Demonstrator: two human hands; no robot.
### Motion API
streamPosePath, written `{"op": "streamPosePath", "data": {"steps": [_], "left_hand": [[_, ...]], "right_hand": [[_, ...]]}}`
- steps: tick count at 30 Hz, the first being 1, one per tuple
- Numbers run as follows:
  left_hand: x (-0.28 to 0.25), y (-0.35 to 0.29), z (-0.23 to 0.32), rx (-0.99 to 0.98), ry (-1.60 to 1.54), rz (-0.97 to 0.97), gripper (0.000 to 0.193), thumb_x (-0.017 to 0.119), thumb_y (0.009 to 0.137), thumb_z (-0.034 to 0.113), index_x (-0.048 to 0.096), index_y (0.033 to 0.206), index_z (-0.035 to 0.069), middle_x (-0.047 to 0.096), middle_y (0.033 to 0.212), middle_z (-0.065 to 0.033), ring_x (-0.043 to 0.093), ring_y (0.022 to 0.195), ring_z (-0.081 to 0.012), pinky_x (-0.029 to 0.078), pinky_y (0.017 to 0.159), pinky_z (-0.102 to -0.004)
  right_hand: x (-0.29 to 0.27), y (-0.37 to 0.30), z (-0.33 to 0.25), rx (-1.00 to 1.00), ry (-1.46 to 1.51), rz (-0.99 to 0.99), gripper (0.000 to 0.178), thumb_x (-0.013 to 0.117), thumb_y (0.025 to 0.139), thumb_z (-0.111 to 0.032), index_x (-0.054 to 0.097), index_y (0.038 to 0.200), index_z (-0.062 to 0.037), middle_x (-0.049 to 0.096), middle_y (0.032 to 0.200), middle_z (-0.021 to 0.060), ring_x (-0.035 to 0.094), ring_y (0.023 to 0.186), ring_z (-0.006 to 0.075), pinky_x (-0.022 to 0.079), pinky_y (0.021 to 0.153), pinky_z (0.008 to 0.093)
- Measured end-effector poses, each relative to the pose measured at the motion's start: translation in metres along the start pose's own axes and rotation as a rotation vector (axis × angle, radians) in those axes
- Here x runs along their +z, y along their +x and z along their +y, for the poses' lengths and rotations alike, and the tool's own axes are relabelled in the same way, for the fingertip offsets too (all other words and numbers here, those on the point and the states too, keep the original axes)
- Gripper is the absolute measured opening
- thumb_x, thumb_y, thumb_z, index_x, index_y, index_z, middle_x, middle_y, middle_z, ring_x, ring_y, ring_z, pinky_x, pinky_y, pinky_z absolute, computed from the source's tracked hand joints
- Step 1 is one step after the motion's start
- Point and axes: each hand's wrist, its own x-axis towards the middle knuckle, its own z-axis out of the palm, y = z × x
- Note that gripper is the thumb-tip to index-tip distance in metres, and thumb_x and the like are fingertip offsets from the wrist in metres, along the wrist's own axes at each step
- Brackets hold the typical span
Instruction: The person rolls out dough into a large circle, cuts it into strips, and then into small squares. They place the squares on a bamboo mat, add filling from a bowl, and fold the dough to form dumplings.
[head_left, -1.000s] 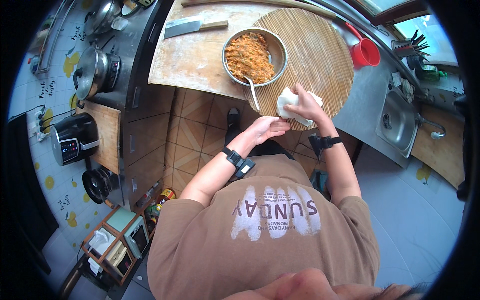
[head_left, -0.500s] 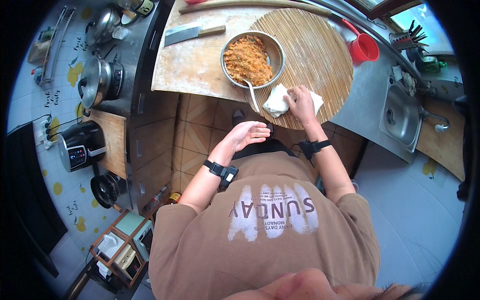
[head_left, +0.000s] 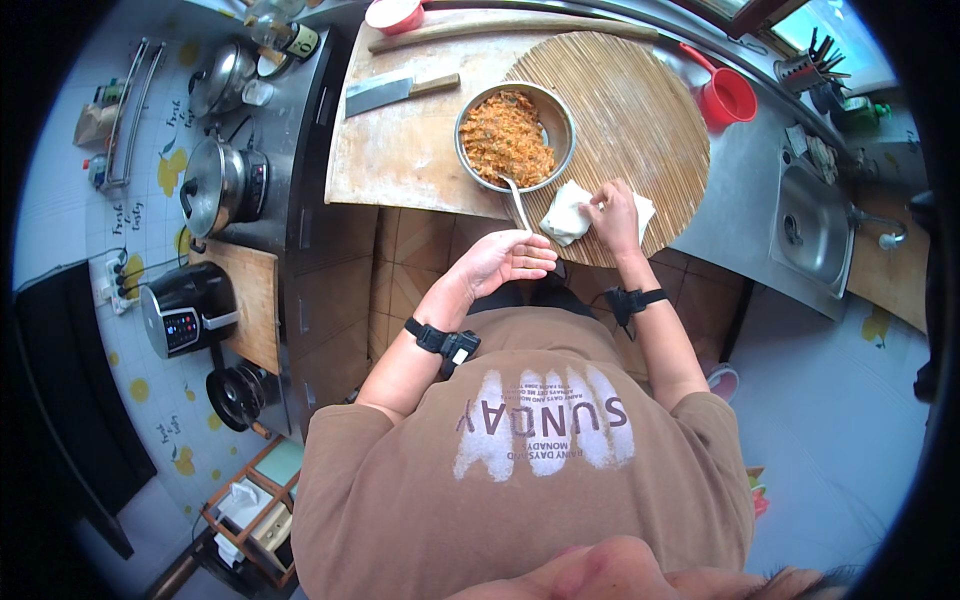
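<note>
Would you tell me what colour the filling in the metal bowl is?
The filling in the metal bowl is orange-brown, best seen in the head view.

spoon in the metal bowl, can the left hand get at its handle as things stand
Probably yes. The left hand hovers open and empty just below the spoon, whose handle sticks out over the near rim of the metal bowl. Nothing lies between them; the right hand is off to the side on the white dough wrappers.

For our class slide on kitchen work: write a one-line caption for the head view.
Right hand presses white dough wrappers on a round bamboo mat beside a bowl of filling; left hand hovers empty.
</note>
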Motion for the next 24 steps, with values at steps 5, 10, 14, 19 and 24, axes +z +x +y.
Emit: {"op": "streamPosePath", "data": {"steps": [5, 10, 14, 19, 24], "left_hand": [[-0.004, -0.007, 0.026, -0.116, 0.067, -0.092, 0.047, 0.053, 0.124, 0.032, 0.068, 0.139, -0.010, 0.078, 0.136, -0.0308, 0.080, 0.126, -0.0384, 0.067, 0.110, -0.0486], [-0.012, -0.014, 0.041, -0.221, 0.085, -0.205, 0.052, 0.046, 0.126, 0.032, 0.065, 0.144, -0.013, 0.077, 0.139, -0.0333, 0.080, 0.127, -0.0400, 0.067, 0.110, -0.0462], [-0.015, -0.015, 0.040, -0.091, -0.084, -0.341, 0.058, 0.050, 0.125, 0.037, 0.056, 0.159, -0.010, 0.066, 0.160, -0.0281, 0.068, 0.148, -0.0349, 0.054, 0.128, -0.0487], [-0.010, -0.010, 0.038, 0.091, -0.252, -0.383, 0.070, 0.057, 0.122, 0.052, 0.051, 0.166, -0.001, 0.067, 0.159, -0.0166, 0.066, 0.145, -0.0259, 0.050, 0.130, -0.0454], [-0.023, -0.017, 0.056, 0.274, -0.213, -0.284, 0.051, 0.057, 0.124, 0.025, 0.053, 0.166, -0.002, 0.067, 0.161, -0.0191, 0.067, 0.148, -0.0293, 0.058, 0.123, -0.0433]], "right_hand": [[0.006, -0.017, -0.017, -0.140, -0.119, 0.258, 0.034, 0.096, 0.085, -0.010, 0.064, 0.093, -0.0016, 0.072, 0.099, 0.0141, 0.071, 0.095, 0.0352, 0.058, 0.086, 0.0449], [0.003, -0.031, -0.050, 0.169, 0.160, 0.183, 0.024, 0.087, 0.093, -0.002, 0.064, 0.098, -0.0023, 0.079, 0.103, 0.0156, 0.078, 0.096, 0.0348, 0.062, 0.084, 0.0451], [-0.005, -0.050, -0.114, -0.112, 0.218, 0.375, 0.016, 0.077, 0.097, 0.007, 0.069, 0.107, -0.0018, 0.081, 0.112, 0.0176, 0.081, 0.101, 0.0363, 0.065, 0.086, 0.0451], [0.010, -0.078, -0.199, -0.510, 0.032, 0.191, 0.025, 0.081, 0.097, 0.005, 0.079, 0.120, -0.0051, 0.084, 0.118, 0.0147, 0.082, 0.102, 0.0323, 0.066, 0.089, 0.0407], [0.012, -0.091, -0.183, -0.166, 0.220, 0.404, 0.024, 0.080, 0.097, 0.002, 0.079, 0.121, -0.0037, 0.080, 0.107, 0.0128, 0.079, 0.100, 0.0356, 0.063, 0.090, 0.0458]]}}
